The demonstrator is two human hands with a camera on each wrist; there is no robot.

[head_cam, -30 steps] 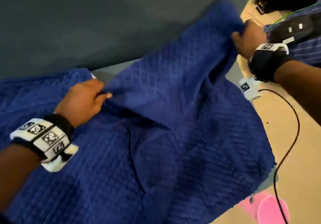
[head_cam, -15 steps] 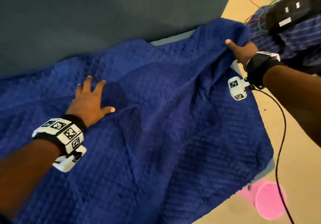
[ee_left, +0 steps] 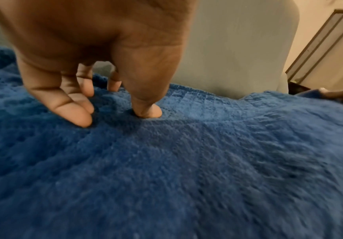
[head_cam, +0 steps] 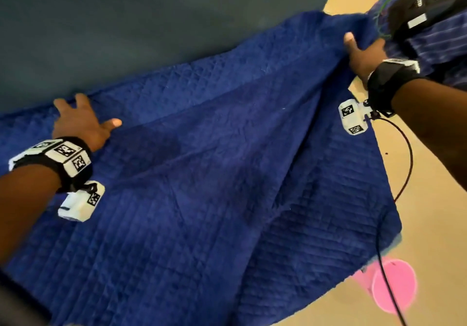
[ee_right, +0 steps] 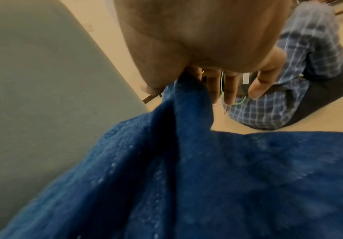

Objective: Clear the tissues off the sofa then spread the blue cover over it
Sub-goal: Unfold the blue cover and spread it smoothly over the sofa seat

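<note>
The blue quilted cover (head_cam: 227,174) lies over the sofa seat, up against the grey-green sofa back (head_cam: 151,22). My left hand (head_cam: 80,120) rests spread on the cover near the back crease. In the left wrist view, that left hand (ee_left: 115,113) presses its fingertips (ee_left: 80,119) into the cover (ee_left: 187,161). My right hand (head_cam: 361,47) holds the cover's far right corner, lifted off the seat end. In the right wrist view, my right hand (ee_right: 187,76) pinches the cover (ee_right: 207,177) between thumb and forefinger, with the other fingers straight. No tissues are in view.
A person in a blue checked shirt (head_cam: 444,34) sits on the beige floor just beyond the sofa's right end. A pink round container (head_cam: 394,285) stands on the floor at the seat's front right corner. A black cable (head_cam: 406,163) hangs from my right wrist.
My left hand let go of a fold, flattened and slid toward the sofa back. My right hand drew the corner rightward. The cover now lies flatter and hides the grey seat strip.
</note>
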